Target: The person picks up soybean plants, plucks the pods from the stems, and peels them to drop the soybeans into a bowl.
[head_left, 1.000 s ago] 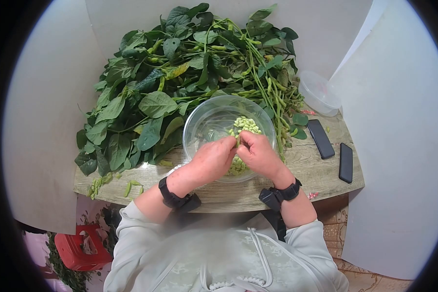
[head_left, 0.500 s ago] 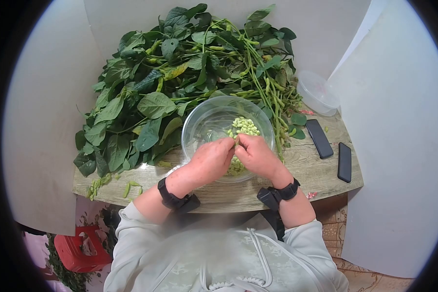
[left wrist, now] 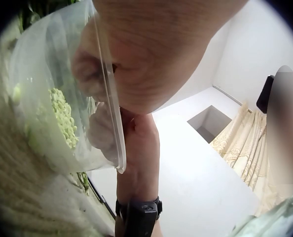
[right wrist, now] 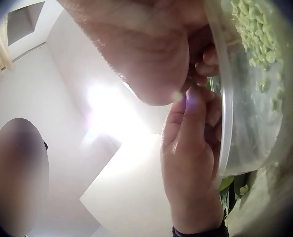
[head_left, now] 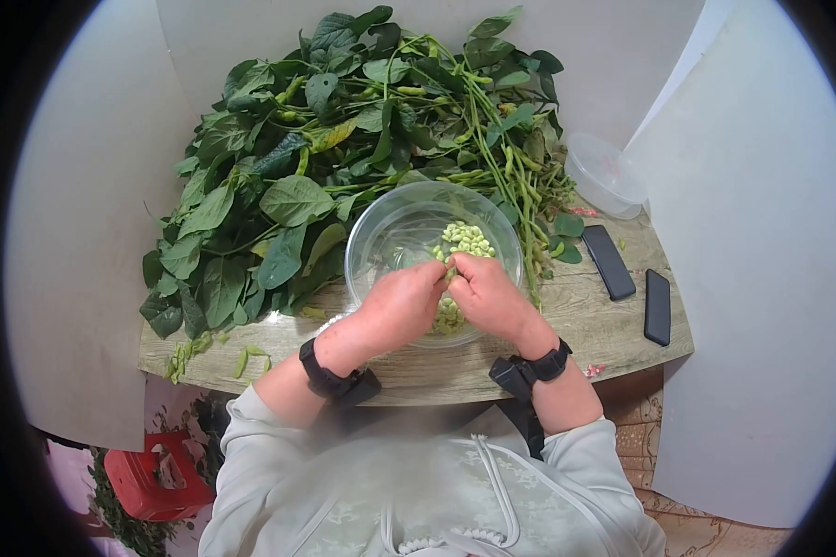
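Both hands meet over the near part of a clear round bowl [head_left: 362, 232]. Curled fingers of the left hand [head_left: 402, 302] and right hand [head_left: 492, 295] pinch a small green pod [head_left: 450, 273] between them, mostly hidden by the fingertips. Shelled pale green beans [head_left: 469, 239] lie in the bowl, and more show below the hands. In the right wrist view the left hand's thumb [right wrist: 192, 118] points up against the right hand's fingers.
Leafy stalks with pods [head_left: 293, 200] are heaped behind and left of the bowl. Loose pods [head_left: 188, 356] lie at the table's left. Two black phones [head_left: 609, 264] and an empty clear container [head_left: 607, 176] stand right. A red stool [head_left: 158, 478] is below left.
The hands stay together over the bowl, with only slight finger movement. The head view has shifted a little.
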A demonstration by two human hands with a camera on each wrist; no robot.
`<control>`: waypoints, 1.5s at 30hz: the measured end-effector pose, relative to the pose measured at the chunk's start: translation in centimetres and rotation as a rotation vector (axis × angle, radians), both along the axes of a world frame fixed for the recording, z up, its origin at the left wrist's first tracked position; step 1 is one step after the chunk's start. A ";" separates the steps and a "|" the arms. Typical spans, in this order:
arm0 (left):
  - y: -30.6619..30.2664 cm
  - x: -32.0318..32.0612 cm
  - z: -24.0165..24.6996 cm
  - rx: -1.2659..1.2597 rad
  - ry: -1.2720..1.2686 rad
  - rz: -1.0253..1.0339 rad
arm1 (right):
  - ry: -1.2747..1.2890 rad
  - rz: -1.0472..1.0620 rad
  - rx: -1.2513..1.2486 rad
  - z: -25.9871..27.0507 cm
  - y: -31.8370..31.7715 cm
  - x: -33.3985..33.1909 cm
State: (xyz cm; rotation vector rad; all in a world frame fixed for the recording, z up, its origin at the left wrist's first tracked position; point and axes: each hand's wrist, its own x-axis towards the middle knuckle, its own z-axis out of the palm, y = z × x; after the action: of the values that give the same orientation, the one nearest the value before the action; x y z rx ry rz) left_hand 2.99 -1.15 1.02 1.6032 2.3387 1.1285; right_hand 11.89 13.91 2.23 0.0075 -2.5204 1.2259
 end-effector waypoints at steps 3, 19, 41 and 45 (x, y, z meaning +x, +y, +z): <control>-0.1 -0.5 -0.2 0.005 -0.080 -0.012 | 0.020 0.022 -0.044 0.1 0.0 0.0; -0.4 -2.8 -0.9 0.138 -1.240 -0.404 | 0.141 0.170 -0.045 0.0 0.5 0.1; 0.1 -1.7 -1.0 0.336 -0.628 -0.232 | 0.148 0.057 -0.057 0.1 0.2 0.1; 0.0 -1.8 -0.8 0.298 -0.672 -0.207 | 0.123 0.069 -0.051 0.2 0.4 0.1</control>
State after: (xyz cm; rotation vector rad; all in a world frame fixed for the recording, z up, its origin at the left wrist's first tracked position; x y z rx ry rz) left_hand 1.23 -1.11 0.25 1.2225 1.6006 1.6892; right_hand 12.01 14.32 2.47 0.1545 -2.4009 1.2747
